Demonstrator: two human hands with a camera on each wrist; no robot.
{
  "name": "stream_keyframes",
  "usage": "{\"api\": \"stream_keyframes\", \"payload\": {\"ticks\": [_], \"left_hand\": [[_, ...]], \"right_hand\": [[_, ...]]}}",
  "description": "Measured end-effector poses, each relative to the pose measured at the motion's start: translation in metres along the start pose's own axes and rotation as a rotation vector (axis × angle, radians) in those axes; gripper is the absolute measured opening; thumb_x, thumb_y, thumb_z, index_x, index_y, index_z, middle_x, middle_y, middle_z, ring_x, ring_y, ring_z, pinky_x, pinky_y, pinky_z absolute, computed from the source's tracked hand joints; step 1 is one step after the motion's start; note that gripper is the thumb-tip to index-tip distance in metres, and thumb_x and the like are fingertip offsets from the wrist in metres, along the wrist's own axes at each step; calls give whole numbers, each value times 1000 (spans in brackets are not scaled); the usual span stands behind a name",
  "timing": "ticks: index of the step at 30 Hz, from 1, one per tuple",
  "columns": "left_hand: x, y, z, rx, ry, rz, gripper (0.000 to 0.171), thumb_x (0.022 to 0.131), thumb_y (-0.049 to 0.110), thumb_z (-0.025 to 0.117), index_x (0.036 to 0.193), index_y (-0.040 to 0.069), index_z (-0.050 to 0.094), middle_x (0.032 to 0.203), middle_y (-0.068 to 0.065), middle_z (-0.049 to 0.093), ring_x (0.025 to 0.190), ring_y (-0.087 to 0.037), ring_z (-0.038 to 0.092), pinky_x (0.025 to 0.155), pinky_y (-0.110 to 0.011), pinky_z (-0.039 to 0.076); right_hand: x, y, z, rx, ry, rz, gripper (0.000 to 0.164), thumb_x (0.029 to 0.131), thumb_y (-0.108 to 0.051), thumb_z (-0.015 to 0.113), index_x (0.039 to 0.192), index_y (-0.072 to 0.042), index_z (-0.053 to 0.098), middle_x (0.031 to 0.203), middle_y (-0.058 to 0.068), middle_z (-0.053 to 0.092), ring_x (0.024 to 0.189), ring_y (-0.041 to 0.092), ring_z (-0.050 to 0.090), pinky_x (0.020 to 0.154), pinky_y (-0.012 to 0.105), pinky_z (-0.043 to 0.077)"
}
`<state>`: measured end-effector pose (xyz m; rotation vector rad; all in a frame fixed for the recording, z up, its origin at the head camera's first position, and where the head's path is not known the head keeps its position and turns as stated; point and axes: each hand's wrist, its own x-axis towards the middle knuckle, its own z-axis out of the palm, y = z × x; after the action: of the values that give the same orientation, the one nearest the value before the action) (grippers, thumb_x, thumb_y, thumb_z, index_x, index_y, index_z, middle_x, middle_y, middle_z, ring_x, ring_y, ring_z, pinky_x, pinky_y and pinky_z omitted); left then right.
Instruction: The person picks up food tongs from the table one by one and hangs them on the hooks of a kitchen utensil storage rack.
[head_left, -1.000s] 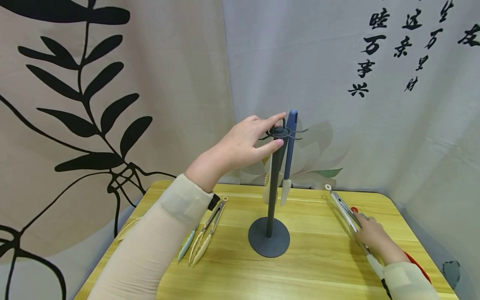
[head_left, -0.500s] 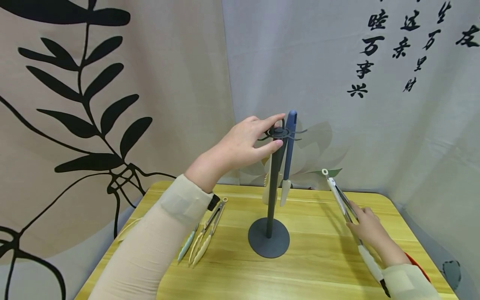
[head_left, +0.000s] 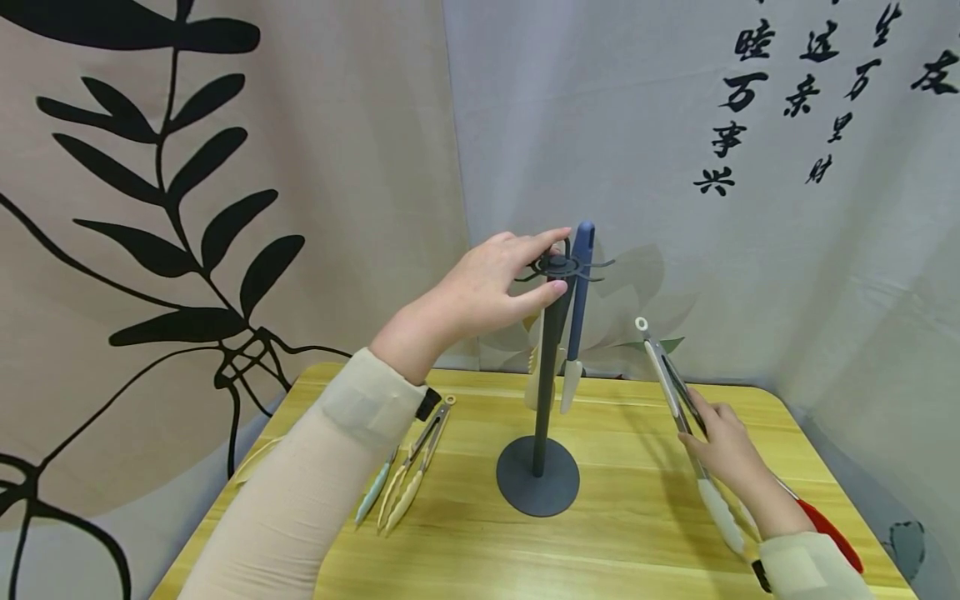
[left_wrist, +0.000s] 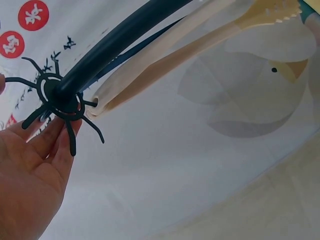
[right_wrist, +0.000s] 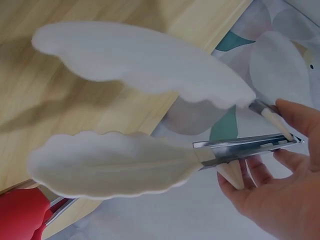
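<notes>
A dark grey utensil stand [head_left: 547, 375] with a round base and a ring of hooks stands upright mid-table. My left hand [head_left: 487, 279] holds its top, thumb and fingers about the hook ring [left_wrist: 60, 100]. On the hooks hang a blue-handled utensil [head_left: 579, 308] with a pale end and a beige utensil [left_wrist: 150, 67], its yellow end slotted. My right hand [head_left: 731, 446] grips metal tongs [head_left: 663, 371] with white scalloped heads, tilted with the ring end up. The right wrist view shows both heads [right_wrist: 140, 60] spread apart, the fingers [right_wrist: 257, 170] round the metal arms.
Cream-tipped tongs [head_left: 420, 467] and a light blue-tipped utensil [head_left: 375, 492] lie on the wooden table [head_left: 615, 517] to the left. Red-tipped tongs [head_left: 828, 533] lie at the right, partly behind my right arm. A printed curtain [head_left: 360, 167] hangs behind the table.
My right hand has lifted the white-tipped tongs and moved them left and up, away from the red-tipped tongs, which show more now. My left hand has stayed on the stand.
</notes>
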<state>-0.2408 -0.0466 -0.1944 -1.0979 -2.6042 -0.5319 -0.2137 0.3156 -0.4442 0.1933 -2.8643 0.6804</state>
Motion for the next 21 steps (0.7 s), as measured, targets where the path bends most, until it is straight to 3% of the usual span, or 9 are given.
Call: {"api": "stream_keyframes", "payload": {"ticks": [8, 21], "left_hand": [[-1, -1, 0, 22, 5, 15, 60, 96, 48, 45, 149, 27, 29, 137, 5, 51, 130, -18, 41, 107, -38, 34], [0, -2, 0, 21, 12, 24, 60, 96, 48, 45, 149, 25, 31, 136, 4, 52, 128, -18, 42, 106, -38, 35]], "right_hand": [[2, -8, 1, 65, 14, -22, 78, 87, -12, 65, 150, -2, 20, 115, 35, 42, 95, 44, 51, 77, 57, 44], [4, -21, 0, 119, 25, -26, 80, 92, -20, 62, 153, -13, 11, 121, 29, 40, 99, 39, 49, 74, 52, 44]]}}
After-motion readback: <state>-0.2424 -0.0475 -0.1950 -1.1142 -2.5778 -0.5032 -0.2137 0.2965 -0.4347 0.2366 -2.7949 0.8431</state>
